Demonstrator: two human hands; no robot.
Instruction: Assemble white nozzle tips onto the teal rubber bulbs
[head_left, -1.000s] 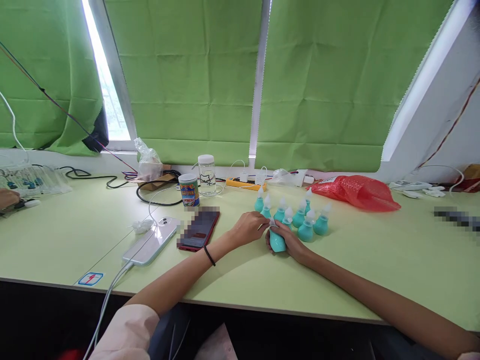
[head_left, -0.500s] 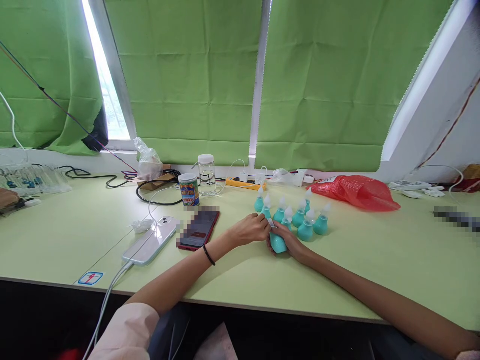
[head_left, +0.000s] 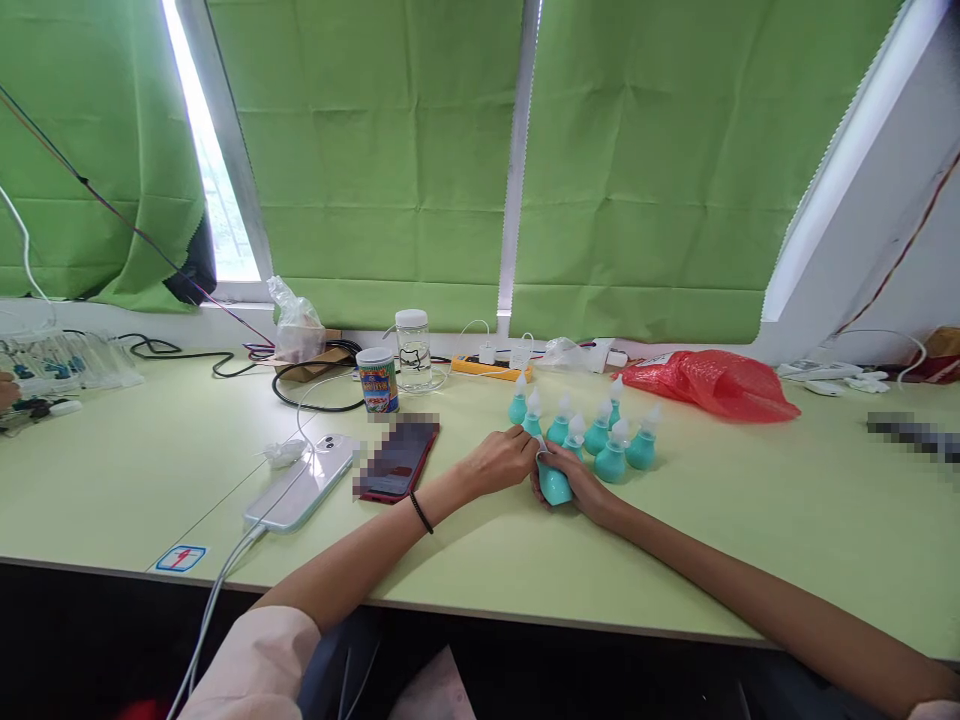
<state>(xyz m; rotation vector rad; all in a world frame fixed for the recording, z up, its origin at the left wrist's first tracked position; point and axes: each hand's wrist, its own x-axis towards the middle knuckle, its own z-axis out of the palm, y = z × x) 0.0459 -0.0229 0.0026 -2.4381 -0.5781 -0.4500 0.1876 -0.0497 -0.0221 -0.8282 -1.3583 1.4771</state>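
Note:
My right hand (head_left: 581, 482) is wrapped around a teal bulb syringe (head_left: 555, 486), which lies tilted just above the table with its round end towards me. At the syringe's neck, the closed fingers of my left hand (head_left: 501, 463) pinch its whitish nozzle end, mostly hidden by the fingers. Right behind my hands stand several more teal bulb syringes (head_left: 611, 462) with translucent pointed tips, upright in a loose group.
Left of my hands lie a dark phone (head_left: 400, 460) and a white phone (head_left: 304, 485) with a cable. Behind are a printed can (head_left: 378, 382), a clear jar (head_left: 414, 352), a yellow power strip (head_left: 491, 369) and red bubble wrap (head_left: 709, 385). Another person's hand (head_left: 7, 390) shows at far left.
My hands stay together at the same syringe; the left has turned slightly and the white piece at the neck shows less. At the far left, the other person's hand has shifted.

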